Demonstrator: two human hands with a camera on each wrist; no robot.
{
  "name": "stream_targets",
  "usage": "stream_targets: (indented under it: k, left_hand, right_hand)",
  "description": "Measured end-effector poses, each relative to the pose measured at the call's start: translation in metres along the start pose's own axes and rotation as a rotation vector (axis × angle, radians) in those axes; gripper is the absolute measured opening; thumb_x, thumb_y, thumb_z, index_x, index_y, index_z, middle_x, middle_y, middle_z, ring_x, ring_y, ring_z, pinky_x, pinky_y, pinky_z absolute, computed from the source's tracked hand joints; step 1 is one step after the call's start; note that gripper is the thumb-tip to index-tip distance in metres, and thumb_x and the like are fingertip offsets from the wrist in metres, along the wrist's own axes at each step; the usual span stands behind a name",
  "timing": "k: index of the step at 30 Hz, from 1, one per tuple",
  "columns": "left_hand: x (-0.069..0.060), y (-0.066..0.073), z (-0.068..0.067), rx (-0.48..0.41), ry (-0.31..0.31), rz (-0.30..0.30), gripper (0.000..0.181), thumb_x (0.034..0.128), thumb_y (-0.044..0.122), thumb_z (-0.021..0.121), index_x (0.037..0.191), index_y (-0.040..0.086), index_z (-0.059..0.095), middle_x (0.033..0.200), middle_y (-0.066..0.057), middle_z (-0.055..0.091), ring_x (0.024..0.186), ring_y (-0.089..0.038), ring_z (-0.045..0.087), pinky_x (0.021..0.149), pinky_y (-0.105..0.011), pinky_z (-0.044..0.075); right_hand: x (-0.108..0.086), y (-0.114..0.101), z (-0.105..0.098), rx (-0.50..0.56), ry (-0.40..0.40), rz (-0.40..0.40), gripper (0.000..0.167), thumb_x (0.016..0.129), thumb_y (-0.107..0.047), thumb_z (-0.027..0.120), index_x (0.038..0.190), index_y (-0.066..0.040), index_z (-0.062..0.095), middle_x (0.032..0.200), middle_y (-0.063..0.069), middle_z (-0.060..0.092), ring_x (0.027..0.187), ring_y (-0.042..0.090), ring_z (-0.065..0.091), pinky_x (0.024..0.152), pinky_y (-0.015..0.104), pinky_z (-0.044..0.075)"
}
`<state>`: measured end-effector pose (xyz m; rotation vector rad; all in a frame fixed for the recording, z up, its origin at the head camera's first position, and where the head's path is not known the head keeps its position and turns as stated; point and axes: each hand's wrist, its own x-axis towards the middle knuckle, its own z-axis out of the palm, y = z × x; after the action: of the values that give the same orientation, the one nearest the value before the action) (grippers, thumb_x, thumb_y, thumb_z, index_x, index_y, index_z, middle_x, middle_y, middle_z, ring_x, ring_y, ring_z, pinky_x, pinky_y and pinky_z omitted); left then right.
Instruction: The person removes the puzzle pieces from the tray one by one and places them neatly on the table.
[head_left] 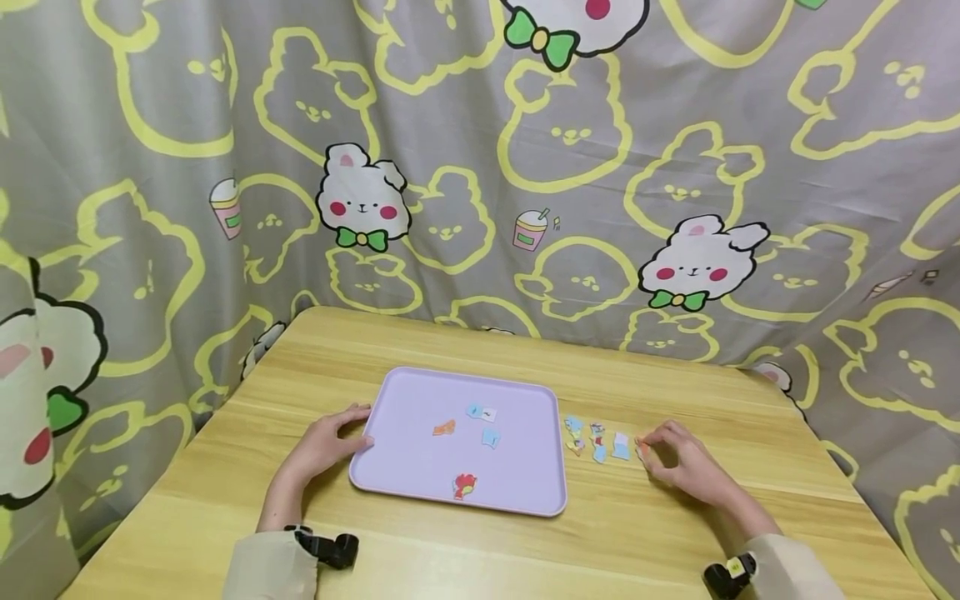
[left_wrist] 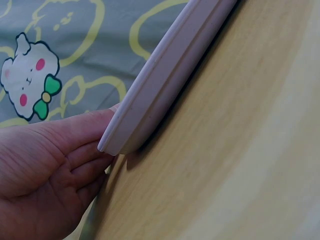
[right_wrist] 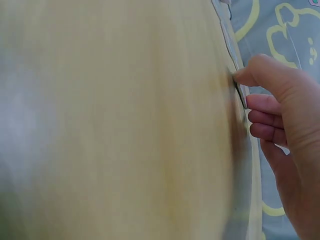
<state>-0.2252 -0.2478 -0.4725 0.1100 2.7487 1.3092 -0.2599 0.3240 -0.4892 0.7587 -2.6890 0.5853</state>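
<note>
The work looks partway: small colourful flat pieces (head_left: 491, 437) lie on the lilac rectangular plastic tray (head_left: 517, 471), its rim gripped by the left hand (head_left: 324, 446), while others (head_left: 621, 446) remain beside it on the pale wooden counter (head_left: 637, 542), where the right hand (head_left: 684, 463) pinches an orange piece (head_left: 642, 447)

Gray curtain (head_left: 465, 125) with bunnies around a wooden desk (head_left: 637, 533)

The curtain hangs in folds behind the desk and along both sides. Big yellow line animals (head_left: 566, 133) with little faces are all over it. In the head view, a white bunny (head_left: 363, 196) with pink cheeks and a green bow (head_left: 362, 240) is left of the middle. A second bunny (head_left: 697, 267) is lower, on the right. A third bunny (head_left: 577, 21) is cut off at the top. There are two pink cups (head_left: 530, 232) too, and the middle one has a straw. The desk is yellow-brown, with wood lines across it. Its far left corner is round.
</note>
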Motion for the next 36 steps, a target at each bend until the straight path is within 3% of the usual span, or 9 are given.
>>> stream_targets:
  k: [7,17,25,31,36]
  left_hand:
    - [0.000,0.000,0.000,0.007,-0.005,0.001,0.054,0.0923,0.021,0.067,0.140,0.002,0.052,0.154,-0.027,0.034,0.143,-0.049,0.028,0.116,-0.064,0.025]
    - [0.000,-0.001,0.000,-0.011,-0.004,0.016,0.053,0.0921,0.019,0.067,0.139,0.000,0.052,0.153,-0.028,0.035,0.144,-0.048,0.029,0.116,-0.063,0.025]
    - [0.001,-0.001,0.000,-0.010,-0.001,0.015,0.052,0.0923,0.019,0.067,0.139,0.001,0.053,0.153,-0.027,0.036,0.144,-0.047,0.029,0.117,-0.063,0.025]
    - [0.000,0.000,-0.001,-0.006,-0.002,0.005,0.052,0.0925,0.020,0.067,0.140,0.002,0.053,0.154,-0.026,0.035,0.144,-0.047,0.029,0.117,-0.063,0.025]
    - [0.000,0.000,0.000,-0.011,-0.003,0.000,0.052,0.0925,0.020,0.067,0.140,0.002,0.053,0.154,-0.026,0.035,0.144,-0.047,0.029,0.117,-0.063,0.025]
  right_hand:
    - [0.002,-0.002,-0.005,-0.033,-0.055,0.013,0.026,0.075,-0.012,0.079,0.099,-0.014,0.070,0.100,-0.005,0.059,0.097,0.017,0.058,0.088,0.041,0.053]
    - [0.001,-0.006,-0.010,-0.034,-0.092,0.041,0.028,0.079,-0.017,0.079,0.104,-0.010,0.070,0.101,-0.002,0.058,0.098,0.019,0.057,0.089,0.046,0.052]
    - [-0.003,-0.007,-0.009,-0.041,-0.009,0.004,0.036,0.077,-0.017,0.080,0.109,-0.003,0.070,0.101,-0.001,0.059,0.095,0.018,0.057,0.083,0.037,0.053]
    - [0.007,-0.020,0.000,-0.020,0.080,-0.057,0.040,0.074,-0.014,0.083,0.109,0.000,0.069,0.102,0.004,0.062,0.096,0.019,0.057,0.085,0.026,0.048]
    - [0.019,-0.037,0.010,0.016,0.079,-0.135,0.043,0.072,-0.012,0.084,0.109,0.001,0.068,0.104,0.004,0.060,0.089,0.014,0.051,0.072,0.024,0.046]
